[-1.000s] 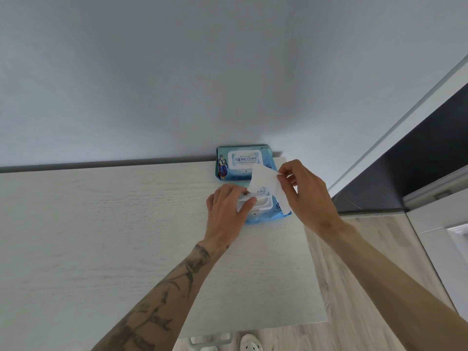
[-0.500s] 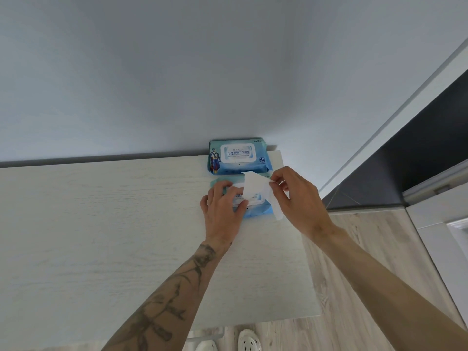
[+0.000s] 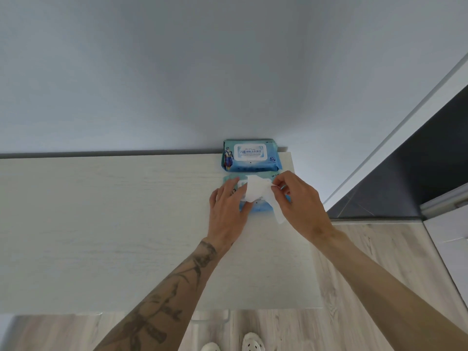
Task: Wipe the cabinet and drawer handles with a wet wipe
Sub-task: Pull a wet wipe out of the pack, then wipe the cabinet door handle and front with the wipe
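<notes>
Lower than a second ago, your right hand (image 3: 298, 203) is bringing the wet wipe (image 3: 255, 191) down and closer to your left hand (image 3: 228, 209), so the sheet is now draping across your left fingertips rather than standing clear above them. You are pinching the wipe's upper right edge between the thumb and curled fingers of your right hand, just right of the frame's centre, and its loose tail is hanging down past the lower edge of the near pack of wipes (image 3: 260, 208). Your left hand is lying flat with straight fingers, pressing on that near pack and holding nothing. A second pack (image 3: 250, 155), its lid closed, is sitting just above the near one in the frame, against the grey wall (image 3: 177, 72). Both packs are resting on the pale wood-grain cabinet top (image 3: 114, 224), near its right end. Your white shoes (image 3: 253, 345) are showing on the plank floor (image 3: 379, 249) at the bottom edge.
</notes>
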Demonstrator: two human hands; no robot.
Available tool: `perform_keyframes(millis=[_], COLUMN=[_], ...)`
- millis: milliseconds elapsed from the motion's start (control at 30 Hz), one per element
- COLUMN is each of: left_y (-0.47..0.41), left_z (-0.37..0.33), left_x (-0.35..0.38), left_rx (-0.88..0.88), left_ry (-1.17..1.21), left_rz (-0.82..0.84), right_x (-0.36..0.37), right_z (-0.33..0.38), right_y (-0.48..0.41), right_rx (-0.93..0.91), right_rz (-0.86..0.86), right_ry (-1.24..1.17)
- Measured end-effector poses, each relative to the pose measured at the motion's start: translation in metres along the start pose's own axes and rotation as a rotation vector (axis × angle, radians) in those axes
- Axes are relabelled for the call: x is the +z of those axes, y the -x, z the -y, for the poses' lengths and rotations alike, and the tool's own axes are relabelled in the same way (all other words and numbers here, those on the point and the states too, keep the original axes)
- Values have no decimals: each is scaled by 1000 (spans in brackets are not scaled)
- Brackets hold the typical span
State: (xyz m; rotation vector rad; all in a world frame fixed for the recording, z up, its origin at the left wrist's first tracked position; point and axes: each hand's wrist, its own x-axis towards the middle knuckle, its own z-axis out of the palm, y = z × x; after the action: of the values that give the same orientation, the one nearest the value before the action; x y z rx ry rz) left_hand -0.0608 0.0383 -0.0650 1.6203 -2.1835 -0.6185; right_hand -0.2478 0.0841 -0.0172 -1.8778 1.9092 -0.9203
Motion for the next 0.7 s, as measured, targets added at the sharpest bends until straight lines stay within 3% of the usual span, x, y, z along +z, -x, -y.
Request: perform_keyframes(millis=[300,700], left_y=[70,226], left_z=[30,104], left_x=[-70,-144], left_rx=[129,225], left_ry=[-195,-262], left_rz=[26,43], right_x=[8,52], right_z=[66,169], right_y=[39,193], right_rx=[-72,51], right_rz=[-14,-165], right_ry=[28,41])
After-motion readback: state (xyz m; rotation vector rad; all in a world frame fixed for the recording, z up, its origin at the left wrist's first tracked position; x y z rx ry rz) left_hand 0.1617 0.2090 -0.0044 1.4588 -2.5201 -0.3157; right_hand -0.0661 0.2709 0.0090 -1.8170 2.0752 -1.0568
